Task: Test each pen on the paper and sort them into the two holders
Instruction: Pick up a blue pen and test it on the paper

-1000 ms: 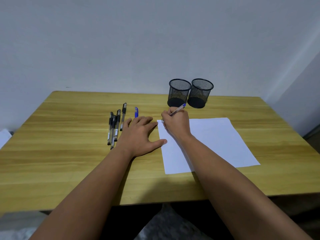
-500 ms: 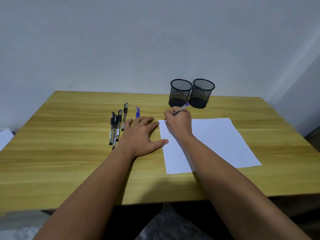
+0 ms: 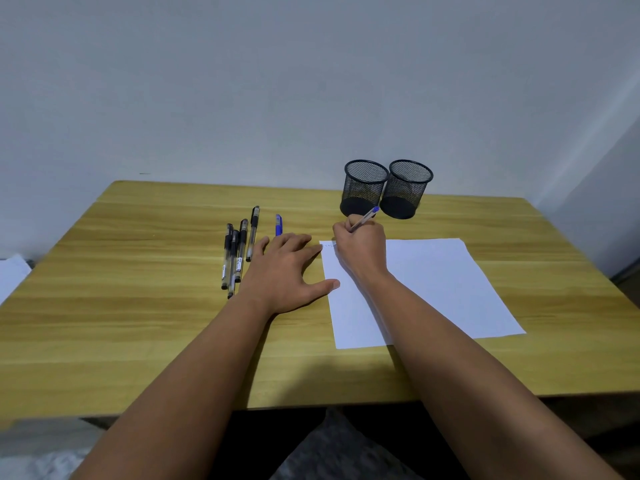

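My right hand (image 3: 362, 250) grips a clear pen with a blue end (image 3: 366, 217), its tip down on the top left corner of the white paper (image 3: 436, 285), where faint marks show. My left hand (image 3: 284, 271) lies flat on the wooden table (image 3: 138, 306) with its fingers spread, the thumb touching the paper's left edge. Several black pens (image 3: 239, 251) lie side by side to the left of that hand, and a blue cap (image 3: 278, 224) peeks out beyond its fingers. Two black mesh holders (image 3: 365, 187) (image 3: 407, 188) stand together behind the paper.
A white wall runs behind the table's far edge. A white object (image 3: 12, 275) lies off the table's left side. The table's near edge is just beneath my forearms, with a dark floor and grey fabric below.
My right hand has shifted slightly right along the top of the paper with the pen, leaving faint marks. The left hand stays flat in place.
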A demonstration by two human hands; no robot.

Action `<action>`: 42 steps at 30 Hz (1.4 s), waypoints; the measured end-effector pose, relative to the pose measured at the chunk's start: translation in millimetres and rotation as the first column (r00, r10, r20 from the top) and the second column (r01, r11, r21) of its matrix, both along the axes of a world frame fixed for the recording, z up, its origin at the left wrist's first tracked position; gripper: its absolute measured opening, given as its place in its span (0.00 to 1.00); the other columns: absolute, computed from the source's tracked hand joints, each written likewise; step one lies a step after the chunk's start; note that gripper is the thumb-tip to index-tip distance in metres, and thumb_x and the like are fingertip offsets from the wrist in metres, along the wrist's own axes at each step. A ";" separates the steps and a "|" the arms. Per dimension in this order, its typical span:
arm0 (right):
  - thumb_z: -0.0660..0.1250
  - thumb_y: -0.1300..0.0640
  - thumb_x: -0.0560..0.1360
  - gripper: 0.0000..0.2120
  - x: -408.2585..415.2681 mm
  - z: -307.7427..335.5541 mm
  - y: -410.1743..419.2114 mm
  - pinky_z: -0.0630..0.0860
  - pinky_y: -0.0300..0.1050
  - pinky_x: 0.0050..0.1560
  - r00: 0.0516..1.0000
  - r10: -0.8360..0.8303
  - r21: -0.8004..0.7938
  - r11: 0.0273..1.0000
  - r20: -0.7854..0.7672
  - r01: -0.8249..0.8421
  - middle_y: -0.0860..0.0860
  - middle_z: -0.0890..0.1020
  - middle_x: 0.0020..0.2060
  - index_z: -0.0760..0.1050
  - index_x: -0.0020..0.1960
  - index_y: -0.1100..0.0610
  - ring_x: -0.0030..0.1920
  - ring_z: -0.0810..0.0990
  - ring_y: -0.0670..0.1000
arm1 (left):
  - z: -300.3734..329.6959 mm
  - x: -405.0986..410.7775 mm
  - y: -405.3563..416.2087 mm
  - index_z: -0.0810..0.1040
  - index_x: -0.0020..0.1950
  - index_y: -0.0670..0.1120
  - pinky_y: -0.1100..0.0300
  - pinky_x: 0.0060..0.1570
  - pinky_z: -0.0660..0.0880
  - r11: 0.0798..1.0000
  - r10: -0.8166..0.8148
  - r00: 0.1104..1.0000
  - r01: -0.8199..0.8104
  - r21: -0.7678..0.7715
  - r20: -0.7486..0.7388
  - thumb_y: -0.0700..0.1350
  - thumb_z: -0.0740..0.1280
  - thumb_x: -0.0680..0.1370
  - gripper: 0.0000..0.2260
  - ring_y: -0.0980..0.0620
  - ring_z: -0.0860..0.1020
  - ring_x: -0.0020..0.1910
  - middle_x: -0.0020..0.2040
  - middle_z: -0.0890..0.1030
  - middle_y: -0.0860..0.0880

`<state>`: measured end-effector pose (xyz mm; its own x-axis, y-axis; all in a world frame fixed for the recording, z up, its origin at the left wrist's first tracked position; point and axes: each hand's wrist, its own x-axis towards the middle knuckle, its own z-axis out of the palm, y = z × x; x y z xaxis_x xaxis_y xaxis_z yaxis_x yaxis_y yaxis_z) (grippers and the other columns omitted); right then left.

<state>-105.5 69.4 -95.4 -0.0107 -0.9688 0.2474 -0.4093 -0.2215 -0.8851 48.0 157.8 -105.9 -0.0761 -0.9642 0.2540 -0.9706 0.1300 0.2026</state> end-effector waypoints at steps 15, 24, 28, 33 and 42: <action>0.65 0.63 0.76 0.18 -0.9 6.5 -0.6 0.64 0.46 0.33 0.980 -0.071 0.131 0.990 0.188 0.046 0.53 0.63 0.27 0.60 0.32 0.60 0.30 0.64 0.54 | -0.6 -1.1 2.1 0.71 0.74 0.60 0.38 0.75 0.55 1.000 0.011 1.000 -0.011 0.003 -0.026 0.79 0.54 0.70 0.39 0.52 0.62 0.77 0.77 0.68 0.56; 0.73 0.51 0.82 0.26 -13.9 58.3 -8.5 0.64 0.35 0.26 0.913 -0.015 0.136 0.990 0.407 -0.045 0.47 0.68 0.22 0.65 0.30 0.54 0.22 0.65 0.43 | 3.8 -0.5 5.3 0.69 0.76 0.59 0.43 0.74 0.57 0.999 0.004 0.993 -0.008 -0.033 -0.122 0.75 0.56 0.74 0.35 0.51 0.63 0.77 0.77 0.69 0.56; 0.74 0.52 0.81 0.19 -22.4 71.9 6.1 0.66 0.34 0.26 0.905 0.040 0.124 0.987 0.424 -0.102 0.50 0.76 0.27 0.72 0.35 0.54 0.22 0.70 0.42 | 15.8 12.4 3.6 0.77 0.69 0.53 0.45 0.66 0.67 0.965 0.146 0.958 -0.193 -0.179 -0.249 0.61 0.57 0.79 0.23 0.47 0.71 0.69 0.68 0.78 0.53; 0.69 0.59 0.82 0.09 -36.2 72.3 18.0 0.67 0.37 0.27 0.865 0.045 0.244 0.951 0.500 -0.190 0.52 0.83 0.35 0.82 0.42 0.55 0.27 0.74 0.47 | 28.1 23.0 3.3 0.82 0.61 0.53 0.46 0.57 0.70 0.948 0.308 0.951 -0.309 -0.077 -0.021 0.62 0.63 0.76 0.20 0.43 0.73 0.62 0.61 0.80 0.49; 0.72 0.58 0.81 0.05 -52.2 62.1 23.0 0.72 0.39 0.30 0.901 0.073 0.235 0.953 0.428 -0.189 0.54 0.84 0.38 0.80 0.48 0.58 0.28 0.77 0.47 | 29.3 18.2 -5.6 0.86 0.51 0.57 0.48 0.58 0.68 0.957 0.289 0.948 -0.286 -0.044 0.134 0.64 0.66 0.77 0.15 0.46 0.71 0.61 0.59 0.77 0.52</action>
